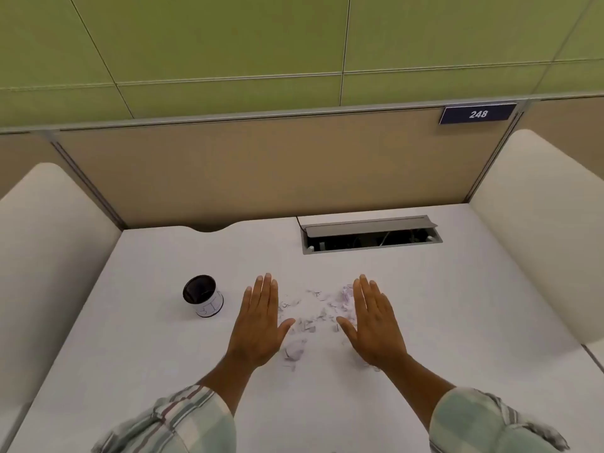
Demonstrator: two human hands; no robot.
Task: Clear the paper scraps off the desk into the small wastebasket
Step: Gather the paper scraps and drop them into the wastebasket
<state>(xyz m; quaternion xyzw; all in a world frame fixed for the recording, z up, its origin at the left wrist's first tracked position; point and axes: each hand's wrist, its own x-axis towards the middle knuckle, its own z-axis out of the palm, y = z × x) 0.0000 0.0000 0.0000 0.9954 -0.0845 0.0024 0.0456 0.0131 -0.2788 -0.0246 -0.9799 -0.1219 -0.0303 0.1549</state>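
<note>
Several small white paper scraps (pixel 313 317) lie scattered on the white desk (pixel 457 322), some crumpled. My left hand (pixel 260 322) lies flat and open at the left side of the scraps, fingers pointing away from me. My right hand (pixel 374 323) lies flat and open at their right side. Both hands hold nothing. A small round wastebasket (pixel 203 296), black inside with a white printed wall, stands upright to the left of my left hand, a short gap away.
An open cable hatch (pixel 371 235) with a raised grey lid sits in the desk at the back right. White side screens (pixel 49 256) flank the desk, and a tan partition (pixel 261 171) with a "248" plate (pixel 478 114) closes the back.
</note>
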